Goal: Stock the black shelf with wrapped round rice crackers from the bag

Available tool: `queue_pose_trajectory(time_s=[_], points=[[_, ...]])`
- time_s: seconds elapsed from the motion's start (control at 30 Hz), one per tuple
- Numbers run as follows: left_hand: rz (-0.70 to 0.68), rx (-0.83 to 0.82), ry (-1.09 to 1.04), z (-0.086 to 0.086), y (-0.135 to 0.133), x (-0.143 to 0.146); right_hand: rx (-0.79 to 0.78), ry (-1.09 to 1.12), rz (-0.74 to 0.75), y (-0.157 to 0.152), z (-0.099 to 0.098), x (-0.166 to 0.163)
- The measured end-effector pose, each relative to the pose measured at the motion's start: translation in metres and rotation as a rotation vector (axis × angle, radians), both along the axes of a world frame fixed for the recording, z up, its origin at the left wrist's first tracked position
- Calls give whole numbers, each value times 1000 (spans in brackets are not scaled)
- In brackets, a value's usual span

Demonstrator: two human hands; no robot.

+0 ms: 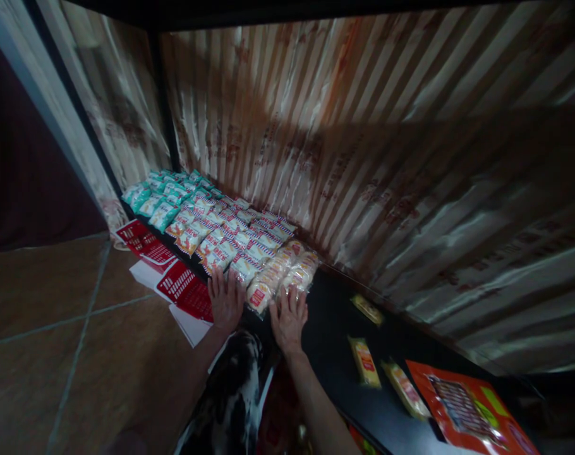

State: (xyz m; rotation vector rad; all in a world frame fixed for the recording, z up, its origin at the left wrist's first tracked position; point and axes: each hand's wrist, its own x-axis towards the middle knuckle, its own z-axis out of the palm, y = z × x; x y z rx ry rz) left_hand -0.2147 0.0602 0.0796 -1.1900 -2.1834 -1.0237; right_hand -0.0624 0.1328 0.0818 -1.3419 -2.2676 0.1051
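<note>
At the far left a tiled floor (55,328) ran under the shelf edge, with red printed sheets (183,287) and white paper lying on it just below the stock. On the dark shelf (335,328) above them, teal packets (162,196) filled the back corner, and rows of red-and-white packets (221,237) ran from there toward the person.

The left hand (225,300) lay flat, fingers spread and open, with its fingertips on the nearest red-and-white packets at the front edge of the shelf; it gripped nothing. Beside it the right hand (289,316) was likewise open and palm down, fingertips touching the near ends of two clear biscuit sleeves (280,275). Those sleeves lay side by side, their long axis running away from the hands and slightly rightward toward the draped striped sheeting (363,158) at the back. The right hand was the nearer one to them; the left sat just past their left side.

Further right, well apart from both hands, three small yellow bars (364,360) lay loose on the shelf, and an orange packet (467,404) sat at the near right corner. The dim light made the labels unreadable; the sleeves probably held round biscuits.
</note>
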Motion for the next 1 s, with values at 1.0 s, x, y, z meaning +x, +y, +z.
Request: queue_pose_trajectory(time_s=[1.0], points=[[-102, -44, -28, -14, 21, -12, 23, -85, -11, -6, -3, 3]])
